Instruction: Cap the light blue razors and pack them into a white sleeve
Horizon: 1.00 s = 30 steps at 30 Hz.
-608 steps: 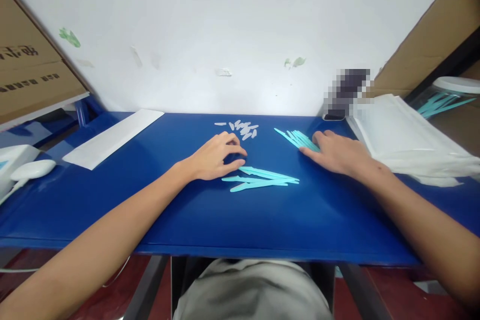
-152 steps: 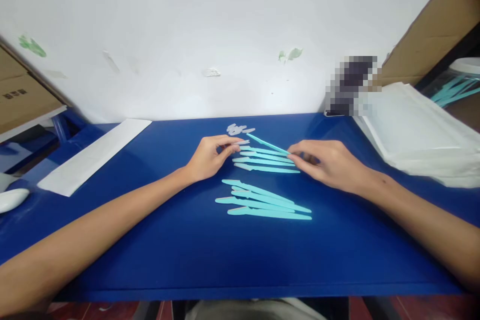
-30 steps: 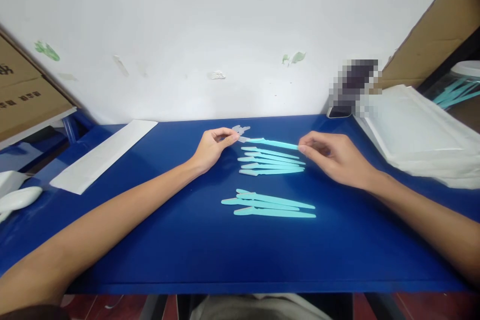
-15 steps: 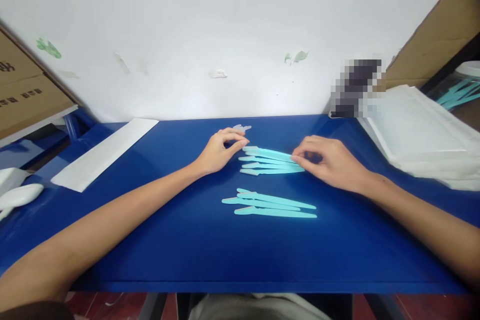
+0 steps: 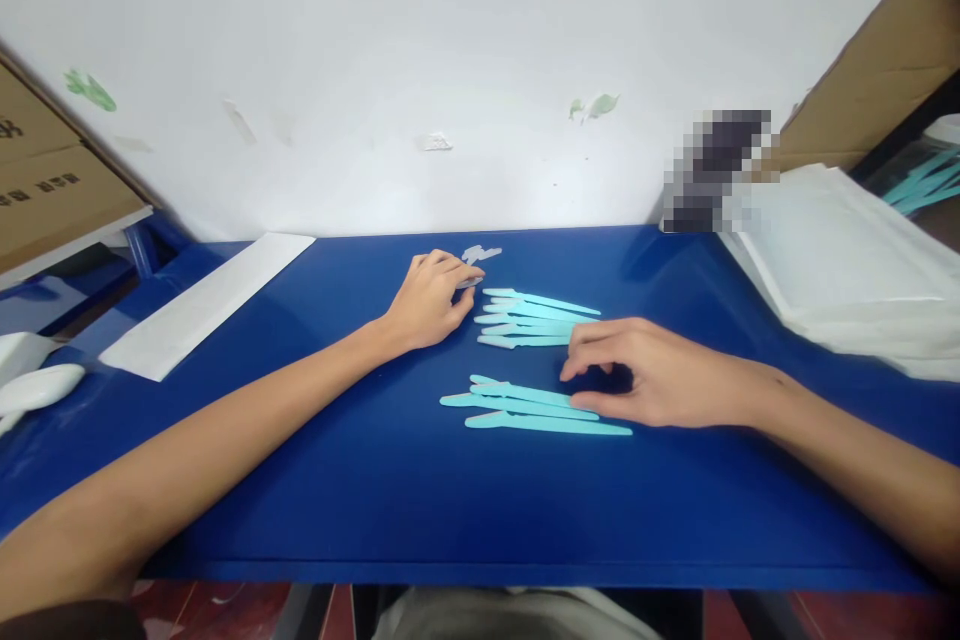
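Two groups of teal plastic sticks lie on the blue table (image 5: 375, 480). The far group (image 5: 529, 315) holds several sticks side by side, and the near group (image 5: 517, 405) holds three. My left hand (image 5: 429, 298) rests left of the far group, its fingertips pinched on a small clear cap (image 5: 469, 282). More clear caps (image 5: 481, 253) lie just beyond it. My right hand (image 5: 649, 382) arches over the right ends of the near group. Its fingers are curved and apart, its thumb touches a stick, and it grips nothing.
A long white strip (image 5: 202, 305) lies at the left of the table. A stack of clear plastic bags (image 5: 840, 260) is at the right, with cardboard boxes (image 5: 45, 190) at the left edge. A white device (image 5: 34, 388) sits at the far left.
My right hand let go of the stick laid on the far group and moved nearer, onto the near group. My left hand shifted slightly back toward the clear caps.
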{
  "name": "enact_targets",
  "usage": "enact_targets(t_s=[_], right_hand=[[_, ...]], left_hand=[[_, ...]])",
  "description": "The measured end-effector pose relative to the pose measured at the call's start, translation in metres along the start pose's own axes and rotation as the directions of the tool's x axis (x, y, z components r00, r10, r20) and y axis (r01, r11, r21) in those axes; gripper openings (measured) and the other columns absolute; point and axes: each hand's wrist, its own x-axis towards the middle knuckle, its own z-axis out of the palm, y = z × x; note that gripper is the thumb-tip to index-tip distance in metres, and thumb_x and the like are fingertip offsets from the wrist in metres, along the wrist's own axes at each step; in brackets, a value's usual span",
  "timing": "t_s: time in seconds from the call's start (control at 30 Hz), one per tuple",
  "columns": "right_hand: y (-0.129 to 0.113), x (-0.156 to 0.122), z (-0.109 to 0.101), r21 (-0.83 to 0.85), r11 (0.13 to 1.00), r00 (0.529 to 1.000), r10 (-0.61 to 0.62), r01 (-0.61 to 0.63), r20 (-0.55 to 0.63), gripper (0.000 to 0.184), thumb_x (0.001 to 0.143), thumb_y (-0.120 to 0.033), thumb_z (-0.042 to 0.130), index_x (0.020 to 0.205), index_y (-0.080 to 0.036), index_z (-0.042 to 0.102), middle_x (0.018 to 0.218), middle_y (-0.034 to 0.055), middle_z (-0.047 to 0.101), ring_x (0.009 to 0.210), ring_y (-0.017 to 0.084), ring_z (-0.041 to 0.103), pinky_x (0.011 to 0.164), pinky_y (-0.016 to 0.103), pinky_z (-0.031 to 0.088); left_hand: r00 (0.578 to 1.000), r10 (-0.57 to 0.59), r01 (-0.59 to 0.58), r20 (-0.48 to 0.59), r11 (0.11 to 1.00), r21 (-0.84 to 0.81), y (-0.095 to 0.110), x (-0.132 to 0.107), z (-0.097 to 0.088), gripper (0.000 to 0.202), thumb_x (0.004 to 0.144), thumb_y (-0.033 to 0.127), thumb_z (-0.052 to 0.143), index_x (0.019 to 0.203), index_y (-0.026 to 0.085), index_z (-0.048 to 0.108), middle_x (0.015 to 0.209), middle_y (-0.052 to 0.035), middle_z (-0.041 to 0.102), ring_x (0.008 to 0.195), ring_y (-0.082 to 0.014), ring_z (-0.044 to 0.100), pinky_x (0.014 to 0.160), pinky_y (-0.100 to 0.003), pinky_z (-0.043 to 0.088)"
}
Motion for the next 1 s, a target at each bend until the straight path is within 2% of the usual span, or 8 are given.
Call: enact_targets(t_s=[0.23, 0.37, 0.47, 0.57, 0.73, 0.8, 0.93, 1.0], right_hand=[[-0.003, 0.002, -0.007, -0.001, 0.993, 0.99, 0.122, -0.122, 0.066, 0.018, 0.091, -0.037, 0.06, 0.084, -0.021, 0.066, 0.084, 0.0021, 0.066, 0.07, 0.014, 0.056, 0.063, 0.027, 0.041], [-0.003, 0.001, -0.011, -0.035, 0.986, 0.981, 0.166, -0.163, 0.099, 0.011, 0.087, -0.028, 0.06, 0.079, -0.021, 0.059, 0.077, 0.0, 0.063, 0.065, 0.013, 0.05, 0.061, 0.027, 0.038], [-0.001, 0.0, -0.011, -0.04, 0.989, 0.989, 0.145, -0.145, -0.002, 0.012, 0.09, -0.029, 0.056, 0.081, -0.021, 0.059, 0.077, 0.0007, 0.063, 0.063, 0.014, 0.052, 0.06, 0.027, 0.038], [0.001, 0.001, -0.009, -0.032, 0.991, 0.979, 0.127, -0.134, -0.156, 0.016, 0.095, -0.031, 0.05, 0.086, -0.021, 0.059, 0.074, 0.0008, 0.064, 0.059, 0.014, 0.054, 0.058, 0.028, 0.038], [0.005, 0.002, -0.008, -0.052, 0.989, 0.956, 0.122, -0.141, -0.267, 0.02, 0.099, -0.035, 0.046, 0.091, -0.022, 0.058, 0.071, 0.0007, 0.064, 0.057, 0.014, 0.053, 0.057, 0.028, 0.038], [0.008, 0.002, -0.006, -0.015, 0.989, 0.953, 0.14, -0.15, -0.268, 0.022, 0.1, -0.037, 0.044, 0.093, -0.022, 0.058, 0.072, 0.0001, 0.062, 0.059, 0.014, 0.052, 0.059, 0.028, 0.038], [0.013, 0.003, -0.002, 0.168, 0.964, 0.938, 0.243, -0.206, -0.247, 0.029, 0.101, -0.046, 0.042, 0.095, -0.022, 0.058, 0.068, -0.0024, 0.056, 0.057, 0.013, 0.046, 0.056, 0.027, 0.037], [0.015, 0.004, 0.0, 0.245, 0.943, 0.927, 0.285, -0.226, -0.242, 0.032, 0.101, -0.05, 0.044, 0.095, -0.022, 0.058, 0.068, -0.0025, 0.054, 0.059, 0.014, 0.048, 0.055, 0.027, 0.037]], left_hand=[[0.975, -0.215, 0.221, 0.049, 0.952, -0.214, -0.012, 0.007, -0.001, 0.021, 0.089, 0.032, 0.064, 0.102, 0.022, 0.078, 0.101, -0.0057, 0.076, 0.095, -0.0256, 0.063, 0.089, -0.042, 0.047], [0.976, -0.215, 0.2, -0.019, 0.934, -0.298, -0.013, 0.007, -0.003, 0.019, 0.092, 0.035, 0.063, 0.087, 0.023, 0.076, 0.093, -0.0037, 0.076, 0.088, -0.022, 0.063, 0.086, -0.037, 0.047], [0.974, -0.205, 0.154, -0.091, 0.906, -0.393, -0.008, 0.003, -0.005, 0.026, 0.099, 0.041, 0.052, 0.1, 0.021, 0.068, 0.078, -0.0004, 0.071, 0.072, -0.0172, 0.06, 0.072, -0.03, 0.045], [0.987, -0.147, 0.104, -0.073, 0.906, -0.41, -0.003, -0.002, -0.007, 0.033, 0.104, 0.045, 0.042, 0.105, 0.02, 0.064, 0.063, 0.0035, 0.059, 0.057, -0.0142, 0.053, 0.064, -0.028, 0.041], [0.994, 0.022, -0.05, -0.103, 0.96, -0.275, -0.002, -0.003, -0.01, 0.039, 0.106, 0.034, 0.03, 0.11, 0.02, 0.066, 0.091, -0.0059, 0.068, 0.087, -0.0205, 0.062, 0.083, -0.034, 0.046], [0.992, 0.059, -0.087, -0.114, 0.962, -0.26, -0.003, -0.003, -0.01, 0.041, 0.107, 0.032, 0.029, 0.119, 0.02, 0.066, 0.094, -0.0072, 0.07, 0.089, -0.0215, 0.061, 0.084, -0.035, 0.047], [0.981, 0.103, -0.151, -0.161, 0.935, -0.322, -0.004, -0.003, -0.006, 0.038, 0.106, 0.031, 0.042, 0.138, 0.023, 0.059, 0.104, -0.005, 0.077, 0.093, -0.0206, 0.066, 0.087, -0.035, 0.049], [0.975, 0.094, -0.16, -0.201, 0.925, -0.345, -0.004, -0.003, -0.004, 0.035, 0.103, 0.032, 0.052, 0.134, 0.023, 0.063, 0.107, -0.0045, 0.079, 0.096, -0.0208, 0.069, 0.09, -0.036, 0.049]])
